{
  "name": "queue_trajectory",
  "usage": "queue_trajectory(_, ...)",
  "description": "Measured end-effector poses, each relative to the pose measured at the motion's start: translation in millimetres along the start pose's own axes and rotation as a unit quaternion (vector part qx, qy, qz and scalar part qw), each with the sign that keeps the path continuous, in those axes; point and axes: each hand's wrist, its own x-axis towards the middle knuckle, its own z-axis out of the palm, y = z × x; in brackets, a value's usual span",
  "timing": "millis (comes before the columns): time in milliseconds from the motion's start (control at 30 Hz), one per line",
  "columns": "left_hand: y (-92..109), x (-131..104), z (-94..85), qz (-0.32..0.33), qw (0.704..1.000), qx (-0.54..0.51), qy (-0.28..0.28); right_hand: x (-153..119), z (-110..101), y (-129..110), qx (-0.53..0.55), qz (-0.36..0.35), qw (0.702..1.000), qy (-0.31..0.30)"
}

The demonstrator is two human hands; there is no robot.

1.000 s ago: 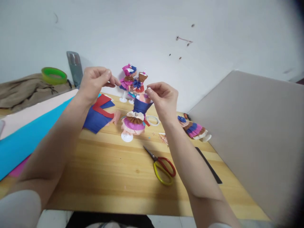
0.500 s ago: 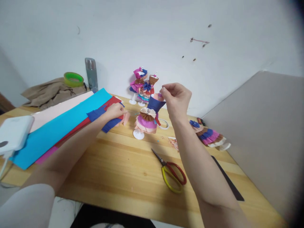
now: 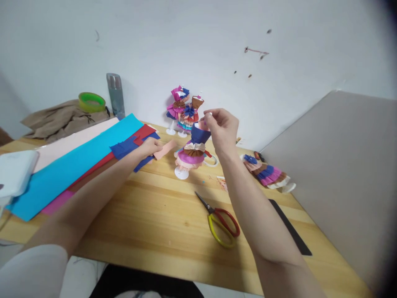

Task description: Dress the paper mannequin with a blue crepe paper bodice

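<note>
My right hand (image 3: 221, 126) pinches the top of a small dress stand (image 3: 190, 159), dressed in blue, magenta and peach paper with a pleated white and brown bow at its waist. The stand's round white base (image 3: 181, 173) is tilted a little. My left hand (image 3: 151, 147) is closed on a peach paper strip (image 3: 165, 150), just left of the stand. Under and beside that hand lie blue paper pieces (image 3: 124, 148) and a red piece (image 3: 145, 131).
Scissors (image 3: 217, 219) lie in front. Two dressed stands (image 3: 186, 111) are at the wall; another (image 3: 266, 173) lies right, near a black strip (image 3: 290, 227). Left are cyan paper (image 3: 77, 163), a white device (image 3: 17, 171), green tape (image 3: 92, 102) and a bottle (image 3: 115, 95).
My left hand has lifted a peach strip out of the paper pieces, and the strip now sticks out to the right. The right hand still holds the stand's top. The view has shifted slightly.
</note>
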Motion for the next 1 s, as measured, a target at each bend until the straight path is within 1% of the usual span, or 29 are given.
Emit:
queue_trajectory(67, -3.2, -1.2, 0.6, 0.002, 1.0, -0.017, -0.011, -1.8, -1.0, 0.2, 0.008, 0.013, 1.0, -0.012)
queue_trajectory(133, -7.0, -2.0, 3.7, 0.005, 1.0, -0.018, -0.023, -3.8, -3.2, 0.5, 0.008, 0.01, 1.0, -0.024)
queue_trajectory(233, -12.8, -3.2, 10.2, 0.017, 0.999, 0.007, -0.04, -6.1, -8.7, 2.2, -0.008, -0.02, 0.999, -0.041)
queue_trajectory(300, -15.4, -4.5, 12.4, 0.034, 0.998, 0.038, -0.038, -6.8, -13.2, 4.6, -0.029, -0.041, 0.997, -0.05)
queue_trajectory(400, -16.2, -6.5, 7.6, 0.065, 0.993, 0.101, 0.001, -9.3, -20.7, 9.3, -0.056, -0.063, 0.995, -0.044)
queue_trajectory(500, -16.9, -7.1, -6.5, 0.078, 0.979, 0.176, 0.073, -20.1, -31.2, 13.4, -0.067, -0.069, 0.995, -0.005)
queue_trajectory(567, -20.5, -6.6, -16.3, 0.08, 0.966, 0.222, 0.106, -34.4, -40.2, 15.8, -0.071, -0.06, 0.995, 0.037)
queue_trajectory(600, -23.5, -6.2, -20.0, 0.081, 0.96, 0.243, 0.112, -43.4, -45.0, 17.2, -0.073, -0.051, 0.994, 0.056)
queue_trajectory(633, -27.0, -5.8, -22.6, 0.081, 0.955, 0.262, 0.111, -53.4, -49.7, 18.9, -0.076, -0.041, 0.994, 0.07)
queue_trajectory(700, -34.6, -4.9, -24.2, 0.079, 0.948, 0.29, 0.101, -74.8, -57.6, 23.0, -0.085, -0.019, 0.993, 0.078)
queue_trajectory(767, -40.9, -4.0, -22.5, 0.074, 0.944, 0.308, 0.094, -96.2, -62.5, 28.1, -0.09, 0.008, 0.993, 0.077)
queue_trajectory(867, -44.8, -3.1, -19.4, 0.071, 0.94, 0.319, 0.098, -124.4, -63.9, 35.7, -0.102, 0.038, 0.993, 0.047)
queue_trajectory(933, -44.8, -2.9, -19.2, 0.076, 0.938, 0.321, 0.108, -139.1, -62.9, 40.5, -0.114, 0.032, 0.993, 0.023)
queue_trajectory(1000, -44.5, -3.3, -20.2, 0.082, 0.934, 0.324, 0.123, -150.1, -61.8, 45.1, -0.136, 0.003, 0.991, 0.002)
